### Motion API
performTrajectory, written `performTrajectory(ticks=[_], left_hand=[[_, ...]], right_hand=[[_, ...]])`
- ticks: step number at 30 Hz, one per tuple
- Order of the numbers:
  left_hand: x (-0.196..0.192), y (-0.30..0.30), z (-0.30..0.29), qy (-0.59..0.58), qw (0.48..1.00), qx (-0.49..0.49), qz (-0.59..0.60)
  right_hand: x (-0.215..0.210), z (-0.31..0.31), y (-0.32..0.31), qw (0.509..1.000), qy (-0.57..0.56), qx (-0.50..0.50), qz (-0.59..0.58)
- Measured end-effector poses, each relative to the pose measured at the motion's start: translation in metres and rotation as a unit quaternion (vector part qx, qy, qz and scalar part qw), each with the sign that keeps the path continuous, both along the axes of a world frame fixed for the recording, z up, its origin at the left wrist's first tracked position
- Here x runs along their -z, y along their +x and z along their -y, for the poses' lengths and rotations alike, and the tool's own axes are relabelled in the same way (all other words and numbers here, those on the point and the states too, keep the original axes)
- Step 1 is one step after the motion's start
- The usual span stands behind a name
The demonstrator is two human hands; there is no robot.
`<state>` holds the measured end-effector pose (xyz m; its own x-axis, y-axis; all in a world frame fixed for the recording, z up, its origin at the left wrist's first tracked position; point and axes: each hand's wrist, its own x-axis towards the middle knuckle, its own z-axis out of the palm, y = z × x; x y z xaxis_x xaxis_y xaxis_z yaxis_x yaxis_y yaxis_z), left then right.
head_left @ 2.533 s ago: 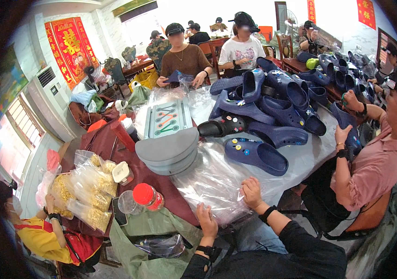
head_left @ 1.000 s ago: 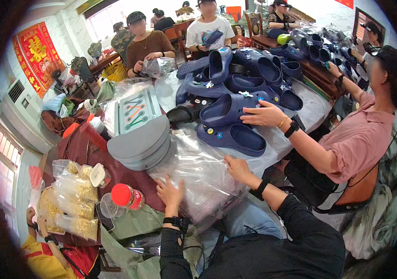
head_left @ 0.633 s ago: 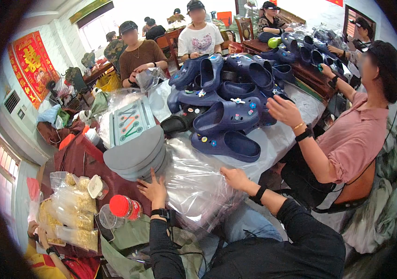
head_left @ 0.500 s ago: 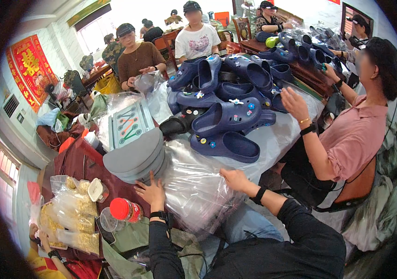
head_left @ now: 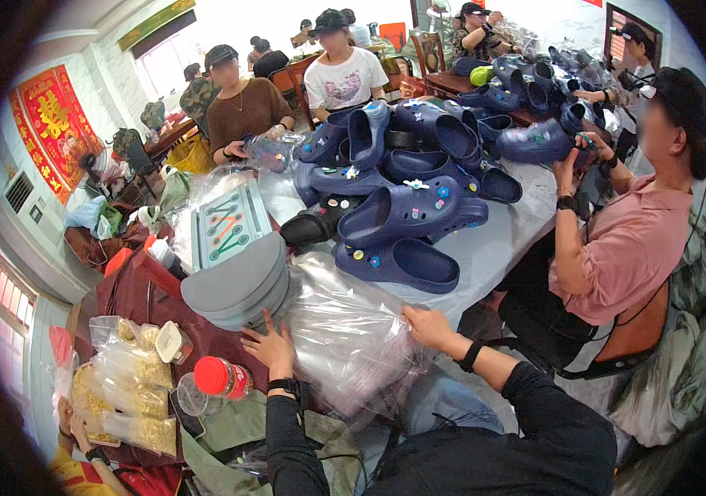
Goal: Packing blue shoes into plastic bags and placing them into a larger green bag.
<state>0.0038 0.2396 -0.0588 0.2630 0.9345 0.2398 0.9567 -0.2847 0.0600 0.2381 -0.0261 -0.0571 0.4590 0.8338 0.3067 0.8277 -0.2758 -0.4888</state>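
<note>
The right hand (head_left: 431, 327) pinches clear plastic film (head_left: 345, 310); the left hand (head_left: 271, 347) is spread. Likely separating layers; next calls for gentle lifting.

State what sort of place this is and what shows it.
Probably an informal footwear workshop: a heap of navy clogs decorated with small charms, layered clear plastic spread near them, and several people in dark caps, one handling a clog.

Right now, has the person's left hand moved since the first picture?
Yes, leftward: judged against the grey stack, the left hand has come closer and is now by its near edge.
</note>
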Motion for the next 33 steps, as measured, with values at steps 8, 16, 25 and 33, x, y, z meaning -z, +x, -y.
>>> performTrajectory(ticks=[8, 16, 25, 33], left_hand=[[-0.069, 0.036, 0.147, -0.229, 0.948, 0.219, 0.010], [-0.016, 0.012, 0.203, -0.117, 0.967, 0.227, -0.018], [0.004, 0.006, 0.203, -0.087, 0.948, 0.304, 0.045], [0.014, 0.009, 0.202, -0.060, 0.950, 0.304, 0.042]], right_hand=[[-0.001, -0.012, -0.015, 0.997, 0.026, 0.010, 0.072], [-0.016, -0.013, -0.020, 0.994, 0.009, -0.046, 0.095], [-0.041, 0.019, 0.042, 0.989, 0.071, -0.126, 0.021], [-0.014, -0.001, 0.072, 0.987, 0.001, 0.069, 0.147]])
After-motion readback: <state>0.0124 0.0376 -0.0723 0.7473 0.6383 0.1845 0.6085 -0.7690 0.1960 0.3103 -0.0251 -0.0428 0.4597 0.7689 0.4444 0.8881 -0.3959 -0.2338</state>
